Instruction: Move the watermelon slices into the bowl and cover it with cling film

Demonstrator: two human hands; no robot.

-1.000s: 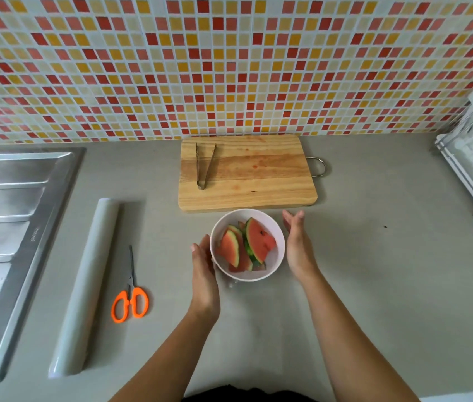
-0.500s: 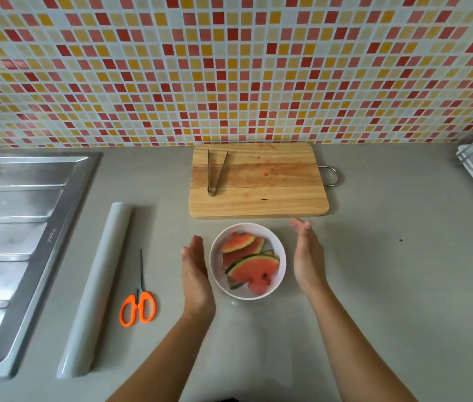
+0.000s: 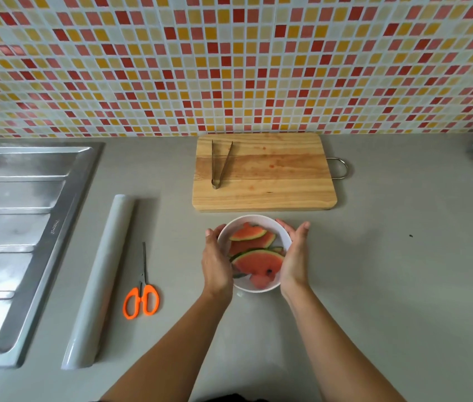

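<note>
Watermelon slices (image 3: 254, 253) lie flat in the round white bowl (image 3: 258, 220), red on top with thin green rinds, and one has a dark seed. The bowl sits on the smooth grey table (image 3: 389, 271), just near of the wooden cutting board (image 3: 273, 181).

Your left hand (image 3: 215, 262) cups the left side of the bowl, and your right hand (image 3: 294, 256) cups the right side. Both palms press against its wall, with the fingers curved round the rim, so you hold the bowl between them.

The board is a pale rectangle with a darker stripe, a few red juice spots and a metal loop handle (image 3: 339, 168) on its right end. Thin metal tongs (image 3: 220, 163) lie on its left part, tips pointing far.

To the left lies a long, cloudy roll of cling film (image 3: 99, 280). Between it and your left arm lie scissors (image 3: 141, 291) with round orange handles. The shiny steel sink (image 3: 17, 227) at far left has a small stamped mark, too small to read. Little red, orange and yellow square tiles (image 3: 229, 62) cover the wall.
</note>
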